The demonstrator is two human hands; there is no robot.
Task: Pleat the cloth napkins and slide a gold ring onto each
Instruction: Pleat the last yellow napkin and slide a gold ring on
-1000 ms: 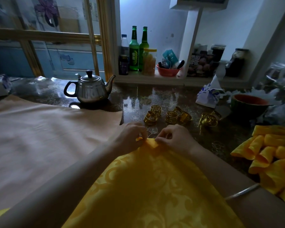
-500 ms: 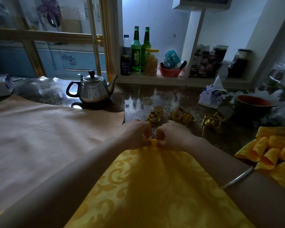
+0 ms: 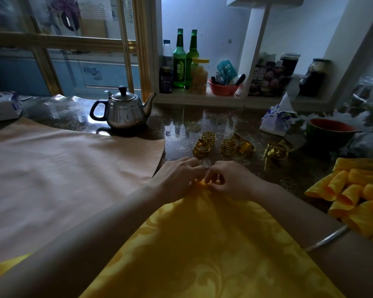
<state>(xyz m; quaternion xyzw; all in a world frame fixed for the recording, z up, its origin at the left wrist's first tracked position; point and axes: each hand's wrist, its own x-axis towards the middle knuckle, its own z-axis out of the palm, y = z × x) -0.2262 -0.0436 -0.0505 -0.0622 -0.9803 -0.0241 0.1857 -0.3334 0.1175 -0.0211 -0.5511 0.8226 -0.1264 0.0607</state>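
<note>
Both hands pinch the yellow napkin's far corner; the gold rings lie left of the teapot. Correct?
No: in the head view the gold rings lie right of the teapot. Left hand and right hand pinch the yellow napkin at its corner.

Both forearms bare, reaching forward and converging. Left hand (image 3: pixel 177 175) and right hand (image 3: pixel 232 179) side by side, knuckles up, fingertips nearly meeting. Fingers of both curled, pinching the far corner of the yellow napkin (image 3: pixel 202 244).

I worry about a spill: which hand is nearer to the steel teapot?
Left. The left hand is near-side and right of the teapot; the right hand lies farther right.
</note>
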